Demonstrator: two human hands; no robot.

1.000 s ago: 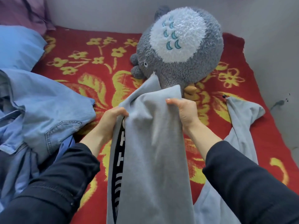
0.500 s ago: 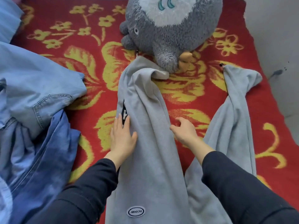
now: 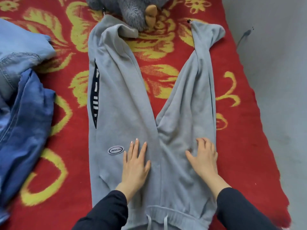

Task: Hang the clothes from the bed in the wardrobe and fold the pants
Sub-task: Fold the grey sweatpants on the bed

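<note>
Grey pants [image 3: 119, 103] flat under left hand [image 3: 135, 165], right hand [image 3: 203, 156].

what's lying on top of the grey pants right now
Both hands, left and right, lie flat on the pants. The plush toy overlaps the left cuff. What the toy covers there is hidden.

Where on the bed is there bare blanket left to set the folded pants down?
Bare red-and-yellow floral blanket shows between the blue denim clothes and the grey sweatpants, in the wedge between the legs, and right of them toward the grey wall. Crowded: far end, at the grey plush toy.
</note>
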